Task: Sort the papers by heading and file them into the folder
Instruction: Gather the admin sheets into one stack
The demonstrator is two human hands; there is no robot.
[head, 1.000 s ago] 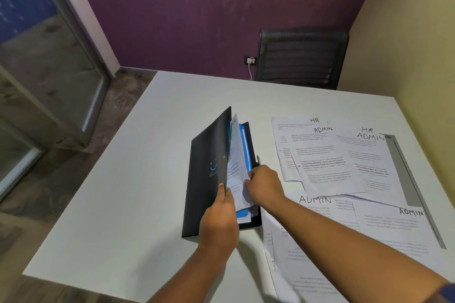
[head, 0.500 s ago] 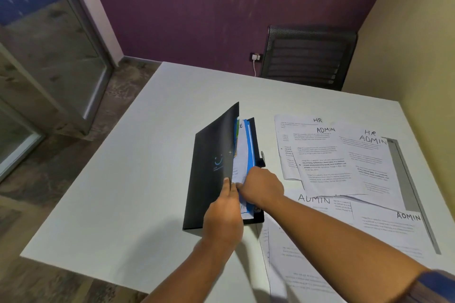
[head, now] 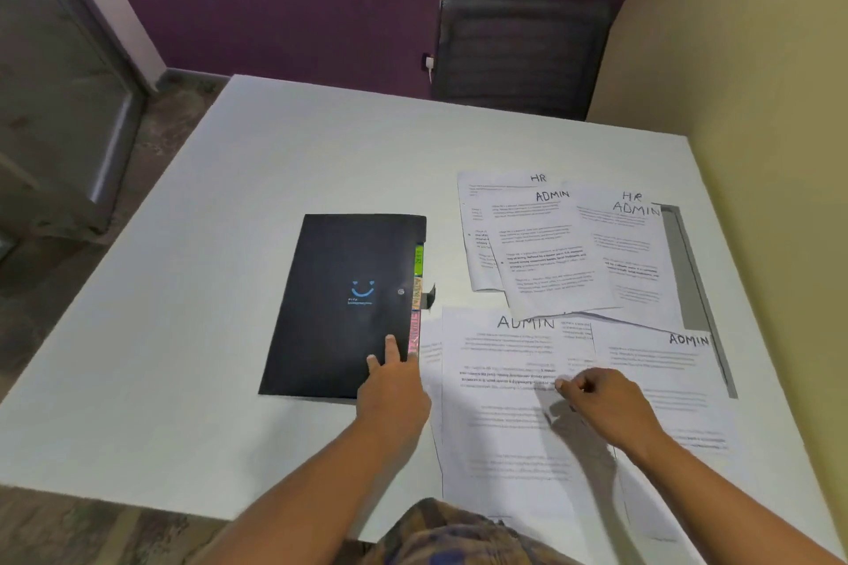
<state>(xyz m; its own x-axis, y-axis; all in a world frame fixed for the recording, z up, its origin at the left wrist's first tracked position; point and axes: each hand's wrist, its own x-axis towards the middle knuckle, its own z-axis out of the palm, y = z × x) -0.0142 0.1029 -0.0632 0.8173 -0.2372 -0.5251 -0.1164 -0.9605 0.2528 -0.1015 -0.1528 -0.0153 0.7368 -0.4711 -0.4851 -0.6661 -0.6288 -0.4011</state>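
The black folder [head: 339, 303] lies flat and closed on the white table [head: 183, 335], with coloured index tabs [head: 416, 298] showing along its right edge. My left hand [head: 392, 385] rests on the folder's lower right corner, fingers spread, holding nothing. My right hand [head: 605, 404] hovers over a sheet headed ADMIN [head: 509, 390], fingers loosely curled; whether it pinches the paper is unclear. Overlapping sheets headed HR and ADMIN [head: 550, 252] lie further back, and another ADMIN sheet [head: 665, 362] lies to the right.
A dark mesh chair [head: 518, 50] stands behind the table's far edge. A yellow wall [head: 757, 151] borders the table on the right. A glass door [head: 55, 106] is at the left. A grey strip [head: 688, 271] lies under the right-hand papers.
The folder was standing open with both hands tucking papers inside; now it lies shut and flat. My right hand has moved right, over the ADMIN sheet.
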